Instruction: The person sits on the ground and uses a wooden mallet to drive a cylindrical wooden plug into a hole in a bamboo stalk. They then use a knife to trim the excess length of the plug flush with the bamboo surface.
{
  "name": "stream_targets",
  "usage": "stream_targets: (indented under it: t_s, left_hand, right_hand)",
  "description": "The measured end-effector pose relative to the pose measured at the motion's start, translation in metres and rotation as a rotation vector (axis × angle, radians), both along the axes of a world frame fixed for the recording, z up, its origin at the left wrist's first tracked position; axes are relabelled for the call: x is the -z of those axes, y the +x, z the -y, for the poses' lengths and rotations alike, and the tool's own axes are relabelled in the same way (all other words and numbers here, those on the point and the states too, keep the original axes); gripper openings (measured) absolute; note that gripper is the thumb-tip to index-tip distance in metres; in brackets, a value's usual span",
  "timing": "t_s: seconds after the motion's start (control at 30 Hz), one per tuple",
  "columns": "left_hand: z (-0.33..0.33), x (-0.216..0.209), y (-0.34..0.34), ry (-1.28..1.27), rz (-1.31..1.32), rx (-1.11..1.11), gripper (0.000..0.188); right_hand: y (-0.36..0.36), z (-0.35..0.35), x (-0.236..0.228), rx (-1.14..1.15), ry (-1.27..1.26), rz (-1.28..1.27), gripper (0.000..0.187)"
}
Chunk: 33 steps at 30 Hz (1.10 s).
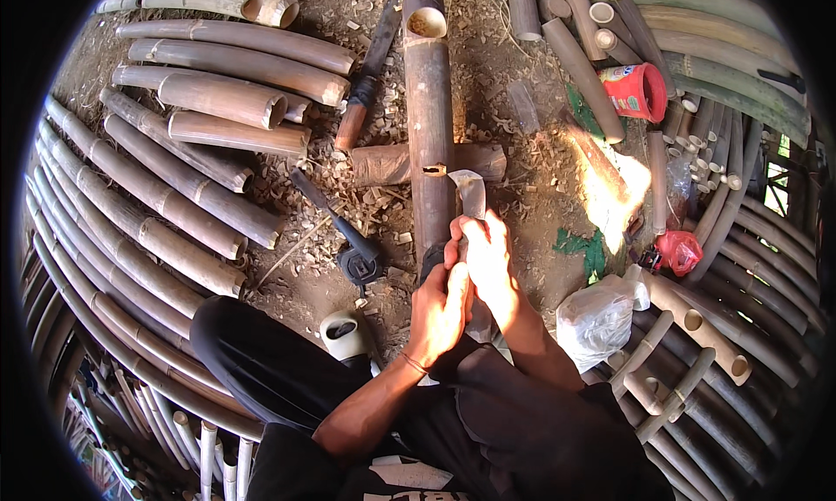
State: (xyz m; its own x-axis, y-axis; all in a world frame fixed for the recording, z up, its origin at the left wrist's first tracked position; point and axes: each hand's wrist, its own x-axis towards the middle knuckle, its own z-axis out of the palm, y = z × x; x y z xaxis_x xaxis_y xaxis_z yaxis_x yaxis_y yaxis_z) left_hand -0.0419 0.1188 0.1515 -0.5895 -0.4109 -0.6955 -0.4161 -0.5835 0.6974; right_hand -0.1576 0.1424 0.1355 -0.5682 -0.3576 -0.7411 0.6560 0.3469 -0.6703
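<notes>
A thick brown bamboo pole (428,100) lies lengthwise in front of me, its near end between my legs. It has a notch cut in its upper side and a larger opening near the far end. My right hand (486,257) is wrapped round the handle of a curved-blade knife (471,192). The blade points away from me, its tip beside the notch. Lower down, my left hand (440,305) is closed against the same handle, its thumb along it and its fingers next to the pole. The lower handle partly shows between my wrists.
A short log (379,165) lies crosswise under the pole, among wood chips. Left of it are a machete-like tool (370,74), a black tape measure (359,263) and stacked bamboo (174,214). To the right are a red container (634,92), a plastic bag (596,320) and more bamboo.
</notes>
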Motion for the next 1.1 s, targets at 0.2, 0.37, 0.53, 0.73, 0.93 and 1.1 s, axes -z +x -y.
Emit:
stream_targets:
  t_s: [0.2, 0.37, 0.53, 0.73, 0.93, 1.1]
  left_hand:
    - [0.003, -0.002, 0.001, -0.015, -0.004, 0.003, 0.048]
    - [0.003, 0.000, 0.000, -0.010, -0.009, 0.008, 0.047]
    - [0.002, 0.004, 0.001, -0.017, 0.024, 0.050, 0.050]
    - [0.001, 0.001, 0.000, 0.033, 0.003, 0.008, 0.044]
    - [0.002, 0.002, -0.001, 0.020, -0.003, 0.017, 0.046]
    - [0.007, 0.001, -0.003, 0.079, -0.064, -0.011, 0.053]
  right_hand:
    - [0.000, 0.004, -0.002, -0.060, -0.013, -0.019, 0.017]
    - [0.002, 0.006, -0.002, -0.001, 0.054, -0.031, 0.017]
    - [-0.002, -0.001, 0.002, -0.030, 0.016, -0.042, 0.018]
    - [-0.002, -0.001, 0.006, -0.054, 0.001, -0.010, 0.015]
    - [-0.004, 0.004, 0.001, -0.066, 0.005, -0.017, 0.007]
    - [-0.002, 0.010, -0.002, -0.118, 0.065, -0.106, 0.006]
